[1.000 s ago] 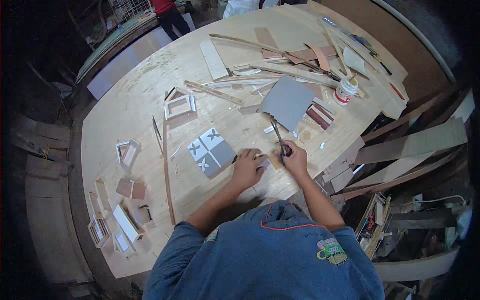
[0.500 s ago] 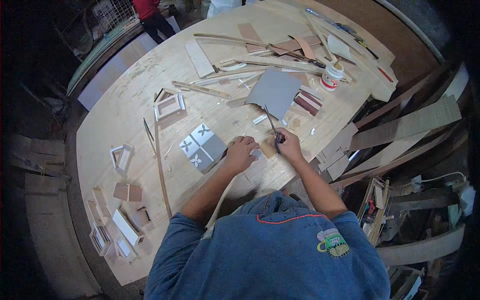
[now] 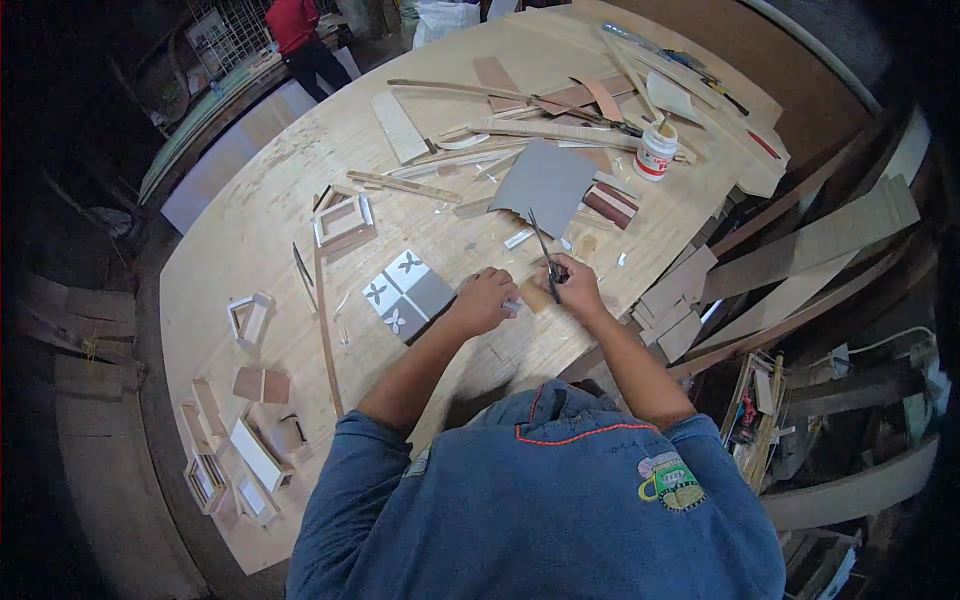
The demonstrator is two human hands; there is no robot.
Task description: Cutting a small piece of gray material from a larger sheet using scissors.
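Observation:
Scissors (image 3: 543, 245) are in my right hand (image 3: 573, 286), blades upright in the picture, pointing toward a grey sheet (image 3: 540, 185). My left hand (image 3: 482, 300) has curled fingers over a small pale piece (image 3: 510, 306) low on the table, partly hidden by the hand. A small tan piece (image 3: 538, 293) lies between my hands. Left of my left hand is a square panel (image 3: 406, 283) with white and grey quarters and flower shapes. A white glue jar (image 3: 654, 155) with a red label and maroon strips (image 3: 609, 208) stand or lie beyond my right hand.
Small wooden frames and boxes (image 3: 262, 447) sit at the left of the curved table (image 3: 230, 280). Wood strips (image 3: 420, 188) and tools cover its far part. Curved boards (image 3: 800, 260) lean along the right. A person in red (image 3: 300, 40) stands by a bench at the back.
The view has shifted since a second ago. My left fingers are bunched more closely over the small piece. My right hand still holds the scissors.

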